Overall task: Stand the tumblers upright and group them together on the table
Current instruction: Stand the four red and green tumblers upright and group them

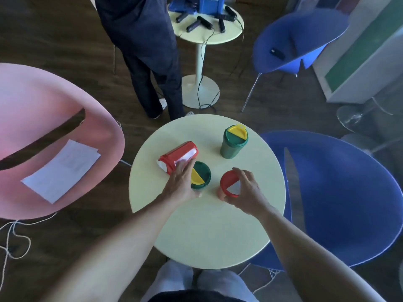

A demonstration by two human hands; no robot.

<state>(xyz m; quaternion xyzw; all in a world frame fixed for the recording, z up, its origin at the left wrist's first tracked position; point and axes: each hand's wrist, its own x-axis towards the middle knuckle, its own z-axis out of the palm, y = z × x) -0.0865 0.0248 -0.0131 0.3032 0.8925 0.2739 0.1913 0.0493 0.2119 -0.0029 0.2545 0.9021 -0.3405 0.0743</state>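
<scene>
3 tumblers stand upright: green ones (233, 141) near the far edge and at centre (201, 176), a red one (230, 185) beside it. 1 red tumbler (177, 156) lies toppled toward the left edge.

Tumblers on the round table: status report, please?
Left hand reaching onto the lying red tumbler. Right hand grips the upright red tumbler. Two green tumblers upright. Nothing in the way.

Round pale-yellow table (207, 236) in front of me, carrying four tumblers: a red tumbler (177, 156) lying on its side at the left; a green tumbler (201, 176) standing just beside it; a second red tumbler (229, 185) standing nearby; another green tumbler (233, 141) standing apart, farther back.
</scene>
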